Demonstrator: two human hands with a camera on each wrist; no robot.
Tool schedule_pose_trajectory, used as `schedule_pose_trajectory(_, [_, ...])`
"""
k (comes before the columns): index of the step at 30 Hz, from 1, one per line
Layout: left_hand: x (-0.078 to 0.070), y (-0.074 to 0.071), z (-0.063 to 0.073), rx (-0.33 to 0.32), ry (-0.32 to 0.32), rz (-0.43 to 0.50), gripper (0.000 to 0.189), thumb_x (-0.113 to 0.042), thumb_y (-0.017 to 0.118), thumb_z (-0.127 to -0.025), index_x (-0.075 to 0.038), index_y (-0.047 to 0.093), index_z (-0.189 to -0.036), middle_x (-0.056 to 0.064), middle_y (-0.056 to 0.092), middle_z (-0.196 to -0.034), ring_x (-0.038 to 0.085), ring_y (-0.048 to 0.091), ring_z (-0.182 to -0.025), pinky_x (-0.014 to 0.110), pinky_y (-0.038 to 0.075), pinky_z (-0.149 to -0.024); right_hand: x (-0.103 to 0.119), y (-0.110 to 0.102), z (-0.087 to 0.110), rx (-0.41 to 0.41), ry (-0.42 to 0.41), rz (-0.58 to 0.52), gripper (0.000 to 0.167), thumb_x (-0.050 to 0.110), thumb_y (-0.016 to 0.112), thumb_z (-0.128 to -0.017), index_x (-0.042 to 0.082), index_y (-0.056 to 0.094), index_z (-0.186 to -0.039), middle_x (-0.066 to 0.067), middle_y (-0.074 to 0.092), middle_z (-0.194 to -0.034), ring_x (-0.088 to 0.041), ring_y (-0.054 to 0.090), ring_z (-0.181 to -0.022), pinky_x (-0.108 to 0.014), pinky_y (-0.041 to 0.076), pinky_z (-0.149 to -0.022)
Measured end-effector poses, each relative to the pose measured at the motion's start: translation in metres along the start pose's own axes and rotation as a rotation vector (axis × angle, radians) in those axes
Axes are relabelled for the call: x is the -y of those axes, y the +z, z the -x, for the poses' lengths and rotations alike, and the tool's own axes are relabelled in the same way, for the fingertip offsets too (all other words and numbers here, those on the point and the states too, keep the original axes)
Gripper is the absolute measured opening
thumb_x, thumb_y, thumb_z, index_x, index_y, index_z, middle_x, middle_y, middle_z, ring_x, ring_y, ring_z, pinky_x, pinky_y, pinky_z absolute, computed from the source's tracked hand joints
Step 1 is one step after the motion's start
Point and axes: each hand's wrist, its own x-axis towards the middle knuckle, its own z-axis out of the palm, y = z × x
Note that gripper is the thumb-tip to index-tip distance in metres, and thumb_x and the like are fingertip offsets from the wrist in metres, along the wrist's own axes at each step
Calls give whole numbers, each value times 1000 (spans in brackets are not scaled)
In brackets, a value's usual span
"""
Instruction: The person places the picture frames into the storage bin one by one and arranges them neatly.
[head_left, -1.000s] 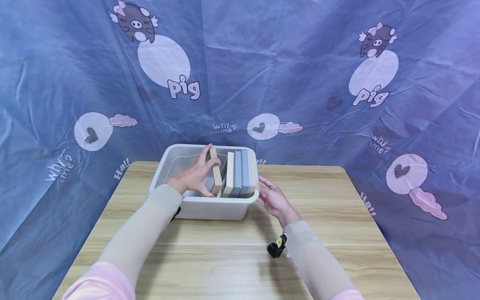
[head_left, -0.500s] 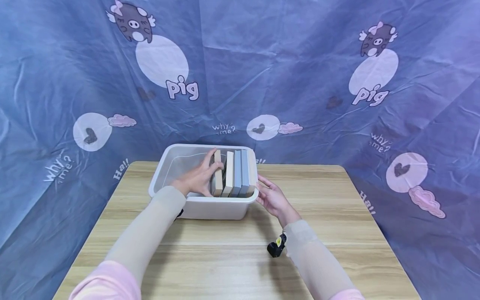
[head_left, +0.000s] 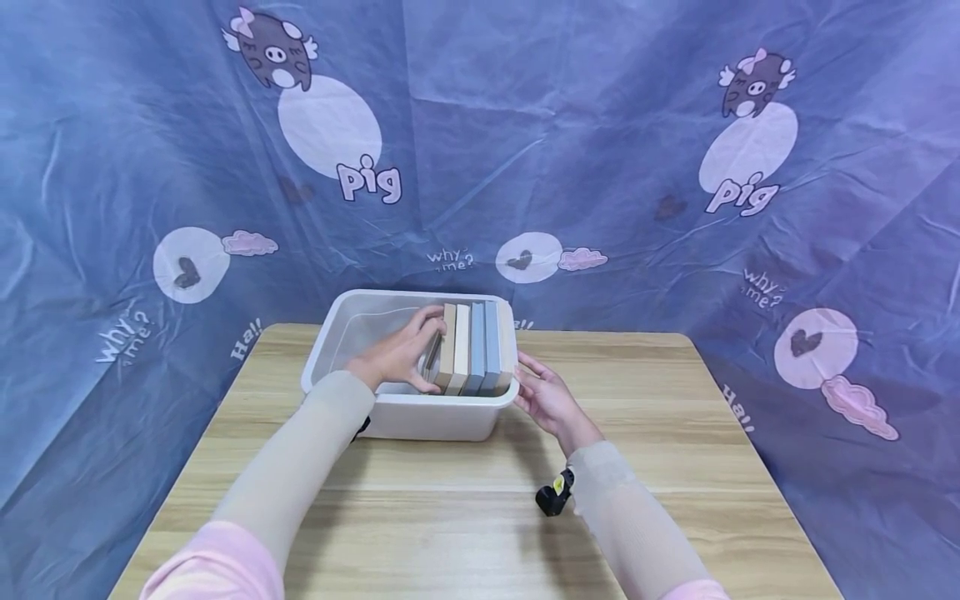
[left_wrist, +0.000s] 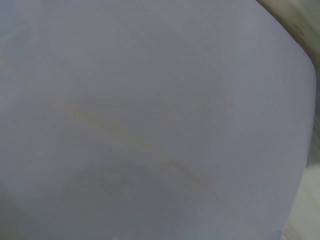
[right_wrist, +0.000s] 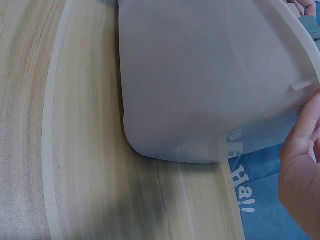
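In the head view, a white plastic bin (head_left: 427,422) holds a row of books standing upright against its right end. My left hand (head_left: 395,354) reaches inside and spans a tan-edged book (head_left: 446,350), thumb at the near end and fingers at the far end. To its right stand a cream-edged book (head_left: 459,348), two blue-grey books (head_left: 483,346) and a pale book (head_left: 507,342). Outside the bin's right end, my right hand (head_left: 551,400) rests its outstretched fingers on the wall near the rim. The bin's pale wall (left_wrist: 150,120) fills the left wrist view.
The bin sits toward the back of a wood-grain table (head_left: 442,517), and its left part shows bare inside. A blue printed cloth (head_left: 480,133) hangs behind the table and at both sides. A black wrist camera (head_left: 553,496) is strapped below my right hand.
My left hand has moved right with the tan-edged book, from leaning apart to upright against the cream-edged book. My right hand and the bin have stayed in place.
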Motion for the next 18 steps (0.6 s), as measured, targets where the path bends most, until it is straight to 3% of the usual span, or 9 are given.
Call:
schedule_pose_trajectory(5, [-2, -2, 1, 25, -70, 14, 95, -44, 90, -55, -6, 40, -127, 25, 25, -142, 39, 45, -119, 41, 46, -97, 1, 0, 0, 16, -1, -3, 50, 3, 44, -100, 2, 29, -148, 0, 64, -84, -5, 59, -68, -17, 54, -64])
schedule_pose_trajectory(11, [-8, -14, 5, 56, -236, 74, 110, -57, 84, -59, -10, 33, -146, 18, 23, -149, 38, 44, -122, 49, 45, -96, 3, 1, 0, 26, 22, -6, 52, 3, 44, -100, 2, 27, -148, 0, 64, -84, -5, 59, -68, -18, 55, -66])
schedule_pose_trajectory(18, [-22, -33, 9, 52, -417, 26, 100, -63, 71, -73, -19, 27, -151, 18, 20, -152, 43, 32, -131, 62, 37, -98, 5, 1, -1, 25, 44, 10, 51, 2, 44, -100, 2, 27, -148, 0, 63, -83, -5, 59, -68, -19, 55, -67])
